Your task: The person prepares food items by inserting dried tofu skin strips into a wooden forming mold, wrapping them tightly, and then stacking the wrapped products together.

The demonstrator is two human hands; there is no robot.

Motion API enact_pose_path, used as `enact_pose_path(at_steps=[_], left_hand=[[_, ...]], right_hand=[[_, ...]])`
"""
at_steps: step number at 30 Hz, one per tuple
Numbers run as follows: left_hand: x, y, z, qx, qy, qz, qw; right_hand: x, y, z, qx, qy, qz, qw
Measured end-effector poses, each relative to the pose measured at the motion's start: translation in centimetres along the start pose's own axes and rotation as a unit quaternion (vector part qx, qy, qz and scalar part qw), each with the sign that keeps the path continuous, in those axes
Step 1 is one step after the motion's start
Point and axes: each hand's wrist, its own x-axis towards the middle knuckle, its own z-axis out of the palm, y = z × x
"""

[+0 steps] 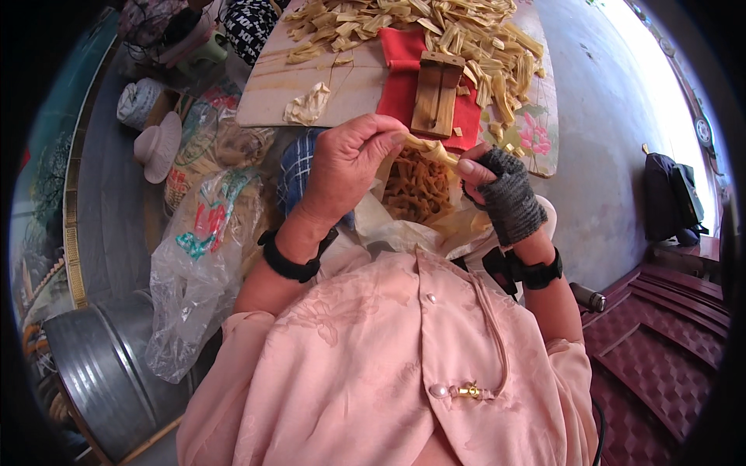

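Note:
A pale yellow strip of dried plant material [436, 152], with a knot at its middle, is stretched between my two hands. My left hand [355, 154], bare, pinches one end between thumb and fingers. My right hand [501, 189] wears a dark grey knitted fingerless glove and grips the other end. Below the strip, an open whitish bag [396, 229] holds many orange-brown, knotted-looking pieces [419, 189]. Just beyond my hands, a grooved wooden block tool [436, 102] lies on a red cloth [402, 87] at the near table edge.
Many loose dried strips [466, 35] cover the far part of the table [262, 96]. A crumpled pale piece [308, 105] lies near its edge. Printed clear plastic bags [204, 233], a hat [158, 147] and a metal drum [105, 361] are at left. A dark red door panel [658, 361] is at right.

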Motion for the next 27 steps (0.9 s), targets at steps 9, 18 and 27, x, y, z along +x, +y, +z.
enact_pose_path(at_steps=[9, 18, 27], left_hand=[[-1.2, -0.8, 1.6, 0.35, -0.19, 0.122, 0.909], [1.8, -6.5, -2.0, 0.438, -0.114, 0.3, 0.84], [-0.8, -4.4, 2.5, -0.361, -0.046, -0.195, 0.911]], right_hand=[[0.6, 1.3, 2.3, -0.043, -0.1, 0.031, 0.994], [1.1, 1.6, 5.0, -0.044, -0.068, -0.022, 0.996], [2.9, 0.0, 3.5, 0.148, -0.012, -0.006, 0.989]])
